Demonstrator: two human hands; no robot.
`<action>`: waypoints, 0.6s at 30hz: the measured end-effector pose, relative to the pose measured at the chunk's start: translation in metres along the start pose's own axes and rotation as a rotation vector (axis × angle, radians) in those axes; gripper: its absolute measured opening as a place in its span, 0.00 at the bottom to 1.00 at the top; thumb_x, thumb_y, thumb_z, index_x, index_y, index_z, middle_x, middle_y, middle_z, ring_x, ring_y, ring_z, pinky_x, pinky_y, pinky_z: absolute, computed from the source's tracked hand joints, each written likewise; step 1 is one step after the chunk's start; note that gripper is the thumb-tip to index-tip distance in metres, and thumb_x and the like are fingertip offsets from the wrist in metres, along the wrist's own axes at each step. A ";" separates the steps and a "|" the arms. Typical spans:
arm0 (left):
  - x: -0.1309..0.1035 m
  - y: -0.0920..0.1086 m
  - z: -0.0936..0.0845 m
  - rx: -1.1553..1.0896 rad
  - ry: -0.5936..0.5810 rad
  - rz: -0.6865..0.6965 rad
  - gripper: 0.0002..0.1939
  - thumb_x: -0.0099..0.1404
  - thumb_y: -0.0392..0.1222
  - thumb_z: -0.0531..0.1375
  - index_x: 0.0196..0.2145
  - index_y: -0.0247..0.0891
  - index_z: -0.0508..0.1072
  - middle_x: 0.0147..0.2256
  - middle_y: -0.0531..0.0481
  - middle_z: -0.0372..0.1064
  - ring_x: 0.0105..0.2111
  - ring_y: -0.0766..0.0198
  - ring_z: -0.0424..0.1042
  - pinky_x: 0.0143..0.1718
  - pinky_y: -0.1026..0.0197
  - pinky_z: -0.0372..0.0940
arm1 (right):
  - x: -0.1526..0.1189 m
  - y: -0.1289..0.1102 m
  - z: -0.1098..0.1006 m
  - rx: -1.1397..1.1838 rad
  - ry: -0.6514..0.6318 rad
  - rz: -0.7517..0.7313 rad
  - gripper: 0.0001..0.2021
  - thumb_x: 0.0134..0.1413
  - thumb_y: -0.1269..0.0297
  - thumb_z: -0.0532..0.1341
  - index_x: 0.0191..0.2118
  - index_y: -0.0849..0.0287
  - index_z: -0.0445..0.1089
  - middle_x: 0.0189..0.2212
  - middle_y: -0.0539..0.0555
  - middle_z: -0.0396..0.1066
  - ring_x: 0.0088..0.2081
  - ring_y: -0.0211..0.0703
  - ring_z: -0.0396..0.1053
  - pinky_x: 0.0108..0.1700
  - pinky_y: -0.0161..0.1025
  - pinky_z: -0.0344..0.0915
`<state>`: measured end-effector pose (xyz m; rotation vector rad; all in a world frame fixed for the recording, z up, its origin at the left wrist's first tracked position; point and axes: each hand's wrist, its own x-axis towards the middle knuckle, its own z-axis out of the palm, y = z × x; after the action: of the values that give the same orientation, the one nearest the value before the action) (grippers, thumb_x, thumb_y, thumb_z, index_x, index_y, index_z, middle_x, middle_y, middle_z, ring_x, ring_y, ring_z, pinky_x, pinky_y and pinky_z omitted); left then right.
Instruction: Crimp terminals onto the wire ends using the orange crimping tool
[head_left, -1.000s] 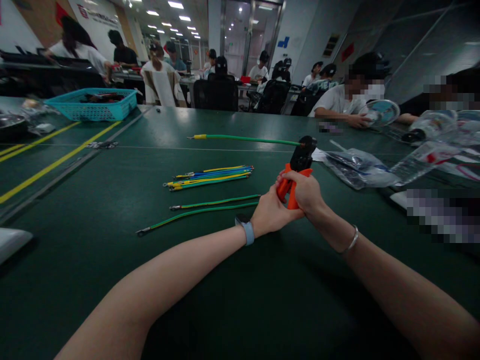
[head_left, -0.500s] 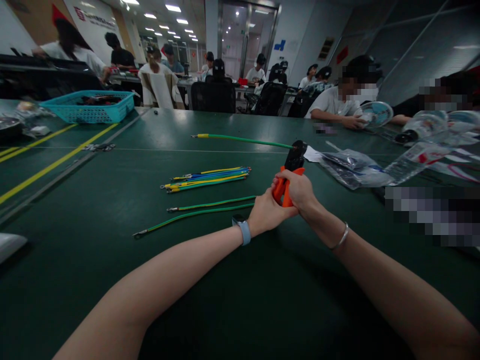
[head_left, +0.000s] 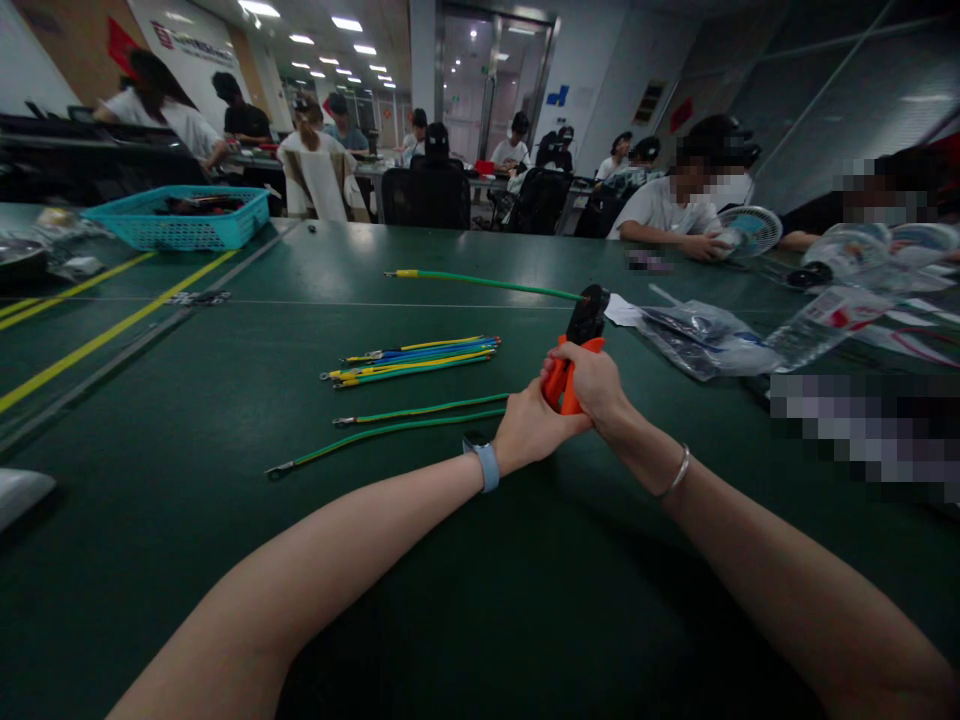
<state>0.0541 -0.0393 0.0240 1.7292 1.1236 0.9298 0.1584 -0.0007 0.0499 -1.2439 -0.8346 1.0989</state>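
Both hands are wrapped round the orange handles of a crimping tool (head_left: 587, 318) with a black head. My left hand (head_left: 536, 420) grips the lower left handle; my right hand (head_left: 592, 380) closes over the other one. One end of a green wire (head_left: 480, 282) sits at the tool's jaws, and its far end with a yellow sleeve and metal lug points left. Left of the hands lies a bundle of yellow, blue and green wires (head_left: 420, 360) with ring lugs. Two more green-yellow wires (head_left: 390, 427) run toward my left hand, which hides their right ends.
A turquoise basket (head_left: 184, 225) with dark items stands at the back left. Clear plastic bags (head_left: 697, 340) lie right of the tool. A person across the table holds a small fan (head_left: 750, 232). Yellow tape lines (head_left: 112, 330) cross the left side.
The crimping tool and both hands have shifted very slightly left in the view. My grip on the handles looks the same, and the wires lie as before.
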 end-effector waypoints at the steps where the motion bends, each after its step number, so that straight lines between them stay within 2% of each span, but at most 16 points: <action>1: 0.000 0.000 0.000 0.007 0.004 -0.002 0.21 0.54 0.48 0.68 0.41 0.35 0.70 0.40 0.44 0.77 0.39 0.54 0.76 0.39 0.57 0.68 | 0.000 0.000 0.000 -0.005 -0.001 -0.005 0.06 0.41 0.71 0.61 0.19 0.58 0.64 0.16 0.48 0.65 0.19 0.35 0.63 0.24 0.36 0.63; 9: 0.002 -0.005 0.003 -0.022 0.013 0.022 0.23 0.54 0.50 0.69 0.42 0.34 0.70 0.41 0.42 0.76 0.40 0.53 0.76 0.40 0.55 0.69 | 0.000 0.000 0.000 0.020 -0.007 0.007 0.06 0.41 0.72 0.60 0.19 0.58 0.65 0.15 0.48 0.64 0.19 0.35 0.63 0.23 0.36 0.62; 14: 0.002 -0.006 0.003 -0.124 -0.037 0.023 0.33 0.53 0.50 0.70 0.51 0.30 0.66 0.45 0.38 0.75 0.42 0.53 0.76 0.43 0.54 0.71 | -0.003 -0.002 -0.001 0.015 -0.025 -0.009 0.04 0.40 0.72 0.61 0.20 0.58 0.66 0.16 0.48 0.64 0.21 0.35 0.63 0.25 0.36 0.64; 18: 0.005 -0.008 0.008 -0.151 -0.108 0.070 0.38 0.55 0.48 0.69 0.58 0.28 0.62 0.48 0.36 0.73 0.43 0.55 0.76 0.43 0.54 0.72 | -0.006 -0.006 -0.004 0.007 -0.012 0.055 0.02 0.39 0.72 0.60 0.22 0.59 0.67 0.17 0.48 0.65 0.21 0.36 0.63 0.25 0.36 0.64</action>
<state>0.0603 -0.0347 0.0143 1.6834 0.9053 0.9284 0.1613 -0.0078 0.0555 -1.2619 -0.8090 1.1529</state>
